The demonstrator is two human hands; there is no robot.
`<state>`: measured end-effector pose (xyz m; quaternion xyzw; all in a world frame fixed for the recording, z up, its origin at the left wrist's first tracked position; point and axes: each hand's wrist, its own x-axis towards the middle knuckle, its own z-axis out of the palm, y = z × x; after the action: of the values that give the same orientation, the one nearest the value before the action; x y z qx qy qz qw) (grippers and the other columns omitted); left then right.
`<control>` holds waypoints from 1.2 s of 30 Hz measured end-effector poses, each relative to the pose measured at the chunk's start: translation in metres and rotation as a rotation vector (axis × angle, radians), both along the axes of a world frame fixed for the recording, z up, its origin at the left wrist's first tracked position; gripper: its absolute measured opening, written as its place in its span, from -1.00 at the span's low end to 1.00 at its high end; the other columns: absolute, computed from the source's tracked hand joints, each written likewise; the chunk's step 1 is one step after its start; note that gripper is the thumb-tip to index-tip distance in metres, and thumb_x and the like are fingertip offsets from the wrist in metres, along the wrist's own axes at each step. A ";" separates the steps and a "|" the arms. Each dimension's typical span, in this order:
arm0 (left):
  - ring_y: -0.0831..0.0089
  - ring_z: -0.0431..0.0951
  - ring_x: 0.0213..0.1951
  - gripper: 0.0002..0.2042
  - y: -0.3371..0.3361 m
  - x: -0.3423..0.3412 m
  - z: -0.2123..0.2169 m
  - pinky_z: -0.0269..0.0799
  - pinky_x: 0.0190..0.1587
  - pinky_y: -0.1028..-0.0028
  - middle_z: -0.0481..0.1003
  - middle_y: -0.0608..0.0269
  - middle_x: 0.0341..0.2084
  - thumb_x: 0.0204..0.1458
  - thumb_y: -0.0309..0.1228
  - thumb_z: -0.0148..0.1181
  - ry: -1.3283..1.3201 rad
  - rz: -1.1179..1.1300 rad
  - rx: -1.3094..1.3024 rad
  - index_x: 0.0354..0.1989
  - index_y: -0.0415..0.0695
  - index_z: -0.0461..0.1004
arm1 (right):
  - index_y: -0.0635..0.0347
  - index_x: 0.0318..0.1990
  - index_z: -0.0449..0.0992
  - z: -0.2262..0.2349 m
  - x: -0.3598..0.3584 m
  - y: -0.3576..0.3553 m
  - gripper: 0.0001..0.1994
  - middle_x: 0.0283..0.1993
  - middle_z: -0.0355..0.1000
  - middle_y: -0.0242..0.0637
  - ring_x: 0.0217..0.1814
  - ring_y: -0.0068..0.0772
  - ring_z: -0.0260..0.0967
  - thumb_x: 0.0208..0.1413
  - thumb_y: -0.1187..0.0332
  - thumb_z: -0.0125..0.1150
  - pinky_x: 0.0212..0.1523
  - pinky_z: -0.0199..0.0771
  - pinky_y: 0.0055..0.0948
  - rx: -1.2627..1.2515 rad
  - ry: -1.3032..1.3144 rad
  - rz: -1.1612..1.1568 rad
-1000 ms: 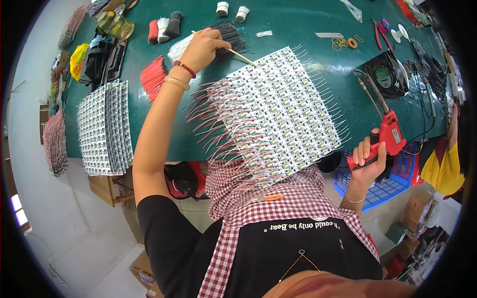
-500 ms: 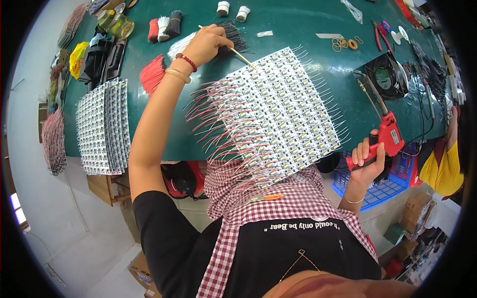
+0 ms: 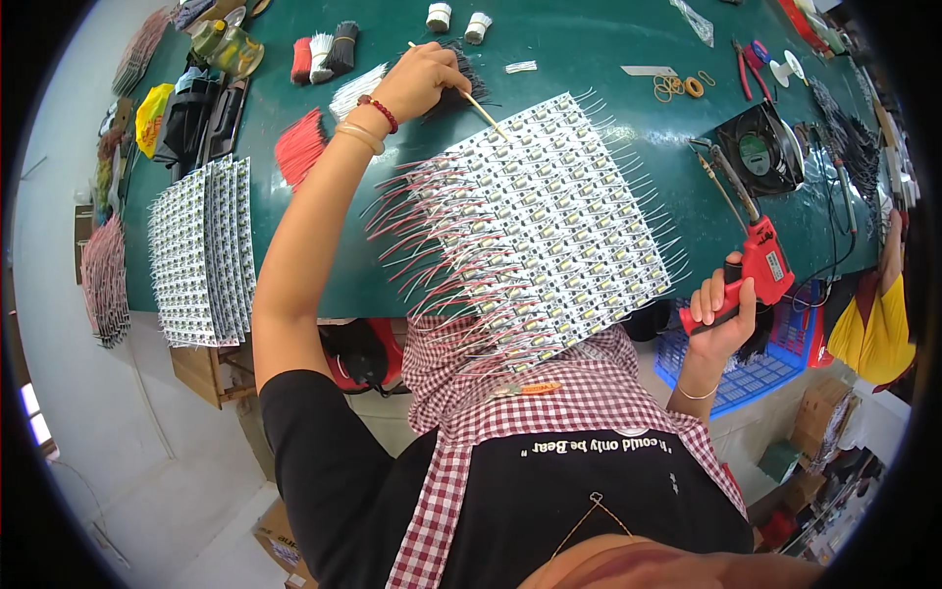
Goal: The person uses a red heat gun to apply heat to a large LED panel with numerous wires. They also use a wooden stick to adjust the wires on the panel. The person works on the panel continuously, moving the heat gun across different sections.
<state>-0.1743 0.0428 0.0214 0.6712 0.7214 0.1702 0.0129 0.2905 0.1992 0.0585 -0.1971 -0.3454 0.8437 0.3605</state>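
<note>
My left hand (image 3: 428,82) is closed around a thin wooden stick (image 3: 483,112). The stick slants down to the right, its tip at the upper left part of a white circuit board panel (image 3: 564,221) full of small components. Red and white wires (image 3: 417,226) fan out along the panel's left side, and short pale wires stick out on the right. The panel lies partly on the table and partly over my lap. Off its right side, my right hand (image 3: 721,319) grips the handle of a red soldering gun (image 3: 768,267), whose tip points up and left, apart from the panel.
Bundles of red wires (image 3: 300,147), white wires (image 3: 357,93) and dark wires lie on the green table (image 3: 599,44). More circuit panels (image 3: 201,255) are stacked left. A black fan (image 3: 760,152), rubber bands (image 3: 670,89) and red pliers (image 3: 751,74) lie right. A blue basket (image 3: 775,363) stands below.
My left hand has shifted slightly right and away from me, so the stick stands steeper while its tip stays about where it was. The soldering gun has moved slightly left.
</note>
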 end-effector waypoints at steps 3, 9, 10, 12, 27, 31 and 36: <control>0.30 0.40 -0.23 -0.69 -0.001 -0.001 -0.001 0.31 -0.10 0.36 0.44 0.34 -0.46 -0.10 -0.66 0.04 -0.010 0.008 -0.012 -0.34 0.04 0.66 | 0.31 0.08 0.21 0.000 -0.001 0.001 -0.62 -0.62 0.16 -0.37 -0.74 -0.60 0.05 0.34 0.16 -0.12 -0.69 0.18 -0.57 -0.011 -0.019 -0.005; 0.29 0.39 -0.23 -0.73 0.000 0.010 -0.002 0.32 -0.11 0.34 0.46 0.36 -0.45 -0.07 -0.61 0.08 0.005 -0.036 0.017 -0.35 0.06 0.67 | 0.30 0.06 0.22 0.003 -0.001 -0.002 -0.62 -0.62 0.16 -0.38 -0.75 -0.60 0.05 0.33 0.14 -0.11 -0.68 0.20 -0.56 -0.008 -0.039 -0.013; 0.30 0.39 -0.23 -0.74 0.000 0.011 -0.002 0.32 -0.11 0.34 0.46 0.36 -0.44 -0.07 -0.61 0.09 -0.003 -0.054 0.035 -0.35 0.05 0.66 | 0.30 0.06 0.22 0.002 -0.001 -0.002 -0.62 -0.62 0.16 -0.38 -0.75 -0.60 0.05 0.33 0.14 -0.10 -0.69 0.20 -0.56 -0.007 -0.039 -0.012; 0.30 0.39 -0.22 -0.75 0.004 0.013 -0.004 0.32 -0.10 0.35 0.47 0.36 -0.44 -0.07 -0.60 0.10 -0.036 -0.078 0.048 -0.35 0.03 0.66 | 0.30 0.06 0.23 0.002 -0.001 -0.002 -0.62 -0.62 0.16 -0.38 -0.75 -0.61 0.05 0.33 0.14 -0.10 -0.69 0.20 -0.56 -0.011 -0.043 -0.013; 0.27 0.39 -0.21 -0.82 -0.001 0.010 -0.006 0.36 -0.09 0.36 0.48 0.33 -0.45 -0.08 -0.58 0.16 -0.047 -0.059 0.073 -0.37 -0.03 0.65 | 0.29 0.06 0.22 -0.002 0.002 -0.001 -0.63 -0.62 0.17 -0.37 -0.75 -0.59 0.06 0.32 0.15 -0.09 -0.68 0.23 -0.55 -0.030 -0.042 -0.018; 0.27 0.39 -0.22 -0.81 -0.002 0.012 -0.008 0.36 -0.09 0.37 0.48 0.33 -0.46 -0.08 -0.59 0.16 -0.069 -0.074 0.090 -0.37 -0.03 0.65 | 0.29 0.06 0.22 -0.002 0.002 -0.003 -0.63 -0.62 0.17 -0.36 -0.75 -0.58 0.07 0.32 0.15 -0.10 -0.67 0.23 -0.54 -0.039 -0.035 -0.013; 0.28 0.39 -0.22 -0.81 -0.001 0.012 -0.009 0.36 -0.08 0.38 0.48 0.34 -0.45 -0.07 -0.58 0.16 -0.088 -0.072 0.054 -0.37 -0.02 0.65 | 0.31 0.09 0.23 -0.004 0.001 -0.005 -0.63 -0.61 0.15 -0.37 -0.74 -0.60 0.04 0.33 0.17 -0.11 -0.68 0.18 -0.57 -0.038 -0.035 -0.021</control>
<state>-0.1628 0.0415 0.0122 0.6887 0.6906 0.2183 0.0325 0.2910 0.1945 0.0546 -0.2221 -0.3337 0.8427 0.3593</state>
